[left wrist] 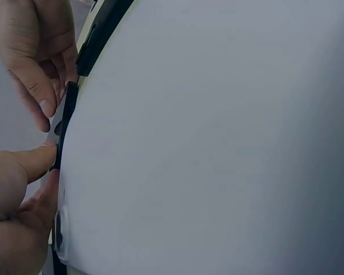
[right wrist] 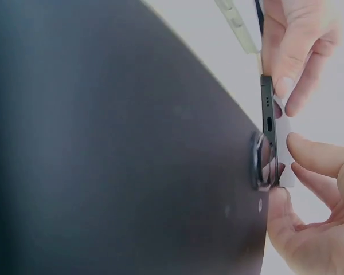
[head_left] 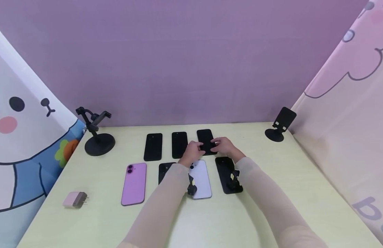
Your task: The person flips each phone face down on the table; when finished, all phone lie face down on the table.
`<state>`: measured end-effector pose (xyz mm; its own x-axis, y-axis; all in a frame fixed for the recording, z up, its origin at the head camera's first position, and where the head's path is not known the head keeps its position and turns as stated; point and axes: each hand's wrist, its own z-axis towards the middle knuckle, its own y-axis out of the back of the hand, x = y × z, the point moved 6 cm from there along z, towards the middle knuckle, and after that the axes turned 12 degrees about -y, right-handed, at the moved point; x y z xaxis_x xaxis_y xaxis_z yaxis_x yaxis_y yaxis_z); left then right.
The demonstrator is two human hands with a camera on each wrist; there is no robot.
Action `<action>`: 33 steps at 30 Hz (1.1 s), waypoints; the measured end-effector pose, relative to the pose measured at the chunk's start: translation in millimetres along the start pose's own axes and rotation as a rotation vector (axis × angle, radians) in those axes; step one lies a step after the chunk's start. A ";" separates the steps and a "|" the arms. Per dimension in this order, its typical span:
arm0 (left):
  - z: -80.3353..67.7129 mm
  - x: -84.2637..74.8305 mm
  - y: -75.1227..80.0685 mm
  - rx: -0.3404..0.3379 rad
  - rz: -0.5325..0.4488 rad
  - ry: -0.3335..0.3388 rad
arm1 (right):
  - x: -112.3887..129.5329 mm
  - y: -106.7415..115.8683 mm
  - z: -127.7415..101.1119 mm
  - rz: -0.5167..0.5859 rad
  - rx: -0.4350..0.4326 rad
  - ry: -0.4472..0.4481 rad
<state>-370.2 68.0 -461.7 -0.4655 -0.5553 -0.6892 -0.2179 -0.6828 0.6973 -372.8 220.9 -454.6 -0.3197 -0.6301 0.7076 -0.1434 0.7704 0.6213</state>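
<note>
In the head view, both hands are at the black phone (head_left: 205, 137) on the right of the back row. The left hand (head_left: 194, 151) holds its lower left side, thumb near the bottom edge. From the right, the right hand (head_left: 225, 146) grips the opposite side with thumb and fingers. The right wrist view shows the bottom edge of this phone (right wrist: 268, 114) with its port, between the two hands. Under the left forearm lies a white phone (head_left: 202, 179), camera side up. Beneath the right wrist is another black phone (head_left: 224, 170).
Two more black phones, one at the left (head_left: 153, 147) and a middle one (head_left: 179, 144), share the back row. Nearer lie a purple phone (head_left: 134, 184) and a partly covered black phone (head_left: 163, 169). Black stands (head_left: 100, 144) (head_left: 283, 120) flank them; a pink charger (head_left: 74, 199) lies front left.
</note>
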 end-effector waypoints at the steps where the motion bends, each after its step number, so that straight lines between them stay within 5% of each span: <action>1: 0.3 -0.1 -0.6 -0.002 -0.004 0.003 | -0.4 -0.1 0.7 0.011 0.001 -0.005; 11: -1.8 -3.1 -1.6 -0.016 -0.029 0.022 | -9.7 -0.9 6.3 0.196 0.053 -0.044; 25: 0.5 -5.5 -2.2 -0.035 -0.090 0.007 | 5.2 9.0 -7.1 0.379 0.113 0.058; 33: 0.2 -7.8 -3.9 -0.095 -0.243 0.045 | 6.3 6.9 -7.3 0.549 0.195 0.085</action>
<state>-365.9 75.1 -459.0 -0.3705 -0.3886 -0.8437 -0.2357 -0.8392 0.4900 -368.9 221.5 -443.4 -0.3207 -0.1335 0.9377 -0.1505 0.9846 0.0887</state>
